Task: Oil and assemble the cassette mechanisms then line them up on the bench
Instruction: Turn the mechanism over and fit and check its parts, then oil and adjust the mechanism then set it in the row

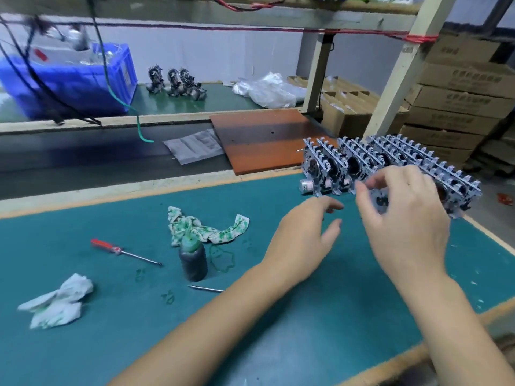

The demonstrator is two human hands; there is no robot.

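Observation:
A row of several grey cassette mechanisms stands on edge along the right back of the green bench mat. My right hand is in front of that row, its thumb and curled fingers round one cassette mechanism that is mostly hidden by the palm. My left hand hovers just left of it, fingers relaxed and empty. A dark oil bottle with a green cap stands upright mid-mat.
A red-handled screwdriver, a thin metal pin, a patterned rag and a white rag lie on the mat. Behind are a brown board, a blue crate, three more mechanisms and cardboard boxes.

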